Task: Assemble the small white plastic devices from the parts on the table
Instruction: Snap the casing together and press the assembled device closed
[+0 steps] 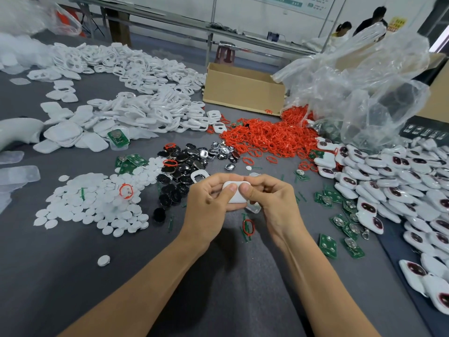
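Low in the centre of the frame, the left hand (209, 203) and right hand (269, 198) both curl round one white device (237, 190), thumbs pressing its top, above the grey counter (73, 276). One loose red ring (248, 226) lies just below them. One stray disc (103, 260) sits lower left. Farther off are uncountable heaps of white discs (97, 203), green boards (328, 245), red rings (267, 137) and white shells (145, 93), then one cardboard box (243, 91). The writing on the far wall is too blurred to read.
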A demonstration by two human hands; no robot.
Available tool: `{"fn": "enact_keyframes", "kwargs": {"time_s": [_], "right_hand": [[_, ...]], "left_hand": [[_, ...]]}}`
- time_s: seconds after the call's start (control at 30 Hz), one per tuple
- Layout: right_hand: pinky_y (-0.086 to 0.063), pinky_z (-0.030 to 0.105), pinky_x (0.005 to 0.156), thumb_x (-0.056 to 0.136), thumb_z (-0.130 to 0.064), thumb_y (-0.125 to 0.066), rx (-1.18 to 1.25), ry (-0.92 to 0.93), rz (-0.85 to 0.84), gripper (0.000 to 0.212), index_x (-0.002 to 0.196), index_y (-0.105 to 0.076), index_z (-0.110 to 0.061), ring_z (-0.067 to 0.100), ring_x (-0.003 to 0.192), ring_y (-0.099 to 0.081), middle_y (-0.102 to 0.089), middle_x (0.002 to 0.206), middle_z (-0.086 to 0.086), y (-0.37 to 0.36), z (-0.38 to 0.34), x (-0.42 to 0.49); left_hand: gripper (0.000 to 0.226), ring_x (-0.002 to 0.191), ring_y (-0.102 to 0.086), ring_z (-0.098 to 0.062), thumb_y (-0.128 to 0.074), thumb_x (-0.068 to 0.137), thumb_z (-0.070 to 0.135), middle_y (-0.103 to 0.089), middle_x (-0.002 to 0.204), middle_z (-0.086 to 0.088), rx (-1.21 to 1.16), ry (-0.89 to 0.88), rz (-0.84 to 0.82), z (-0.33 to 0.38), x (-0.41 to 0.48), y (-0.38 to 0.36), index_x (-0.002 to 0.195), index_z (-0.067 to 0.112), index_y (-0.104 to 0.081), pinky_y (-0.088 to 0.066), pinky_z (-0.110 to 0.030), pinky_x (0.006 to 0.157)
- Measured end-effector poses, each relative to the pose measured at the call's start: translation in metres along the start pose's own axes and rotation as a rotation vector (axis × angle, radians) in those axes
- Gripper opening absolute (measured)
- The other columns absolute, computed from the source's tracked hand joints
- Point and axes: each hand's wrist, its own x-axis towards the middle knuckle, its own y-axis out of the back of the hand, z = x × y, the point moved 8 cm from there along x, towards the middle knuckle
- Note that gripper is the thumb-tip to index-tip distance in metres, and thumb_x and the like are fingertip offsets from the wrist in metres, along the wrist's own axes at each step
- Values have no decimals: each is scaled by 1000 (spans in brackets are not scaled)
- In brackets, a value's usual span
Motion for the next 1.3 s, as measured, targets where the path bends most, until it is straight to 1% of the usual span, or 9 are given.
{"fn": "enact_keyframes", "kwargs": {"time_s": [0.13,0.27,0.37,0.47,0.57,0.77,0.97,1.13,1.3], "right_hand": [[-48,20,60,83,-2,-69,-143,109,60,8,84,-73,-9,10,63,-59,-65,71,14,-4,-7,-3],[-42,38,73,90,-4,-62,-205,46,-88,21,110,-67,-8,32,74,-57,-60,90,42,-24,-4,-1],[-45,42,72,86,5,-62,-276,73,-101,28,112,-66,-5,51,73,-59,-62,89,41,-25,-5,-1],[-51,33,63,84,3,-64,-438,170,-22,24,103,-70,-10,25,62,-62,-70,69,9,-22,-9,-1],[-30,11,46,81,-3,-68,-609,303,94,20,97,-71,-15,4,41,-41,-44,41,-14,-22,-14,-2],[-47,16,85,77,8,-65,-676,541,98,35,98,-75,-18,7,98,-65,-73,101,-6,-28,-29,-17],[-49,17,83,83,7,-63,-339,240,51,37,116,-63,-11,3,95,-65,-69,109,3,-15,-11,-3],[-48,51,97,89,13,-50,-122,-44,-94,40,124,-56,-3,23,98,-63,-66,117,18,-20,10,0],[-47,59,95,88,18,-45,-74,-99,-139,40,120,-57,-3,29,93,-61,-67,102,14,-18,11,-2]], "left_hand": [[22,81,-74,-21,-52,96,-2,-76,84,-6,-49,35,36,-3,4,2,94,8,-71,-58,-23,65],[19,77,-74,-21,-49,98,1,-75,85,-11,-163,108,77,-8,9,10,99,3,-68,-57,-22,62],[20,73,-73,-18,-49,98,1,-75,81,-8,-127,115,79,-10,9,11,96,5,-69,-57,-21,59],[19,69,-72,-17,-51,97,2,-75,82,-11,-104,109,95,-12,9,10,97,4,-69,-56,-21,57],[16,66,-72,-19,-52,98,6,-75,84,-10,-133,120,112,-16,10,11,101,6,-67,-56,-22,57],[27,72,-69,-8,-54,96,7,-74,81,-2,-308,196,65,-25,14,5,122,0,-55,-59,-24,77],[31,89,-71,-13,-50,92,-12,-73,100,-5,-195,155,19,-20,16,9,112,10,-61,-57,-21,76],[35,87,-71,-17,-50,90,-15,-74,101,-8,-48,113,-40,-17,16,7,111,10,-65,-59,-25,71],[35,90,-72,-26,-49,92,-14,-74,103,-13,-5,108,-109,-16,13,3,110,10,-67,-61,-34,74]]}}
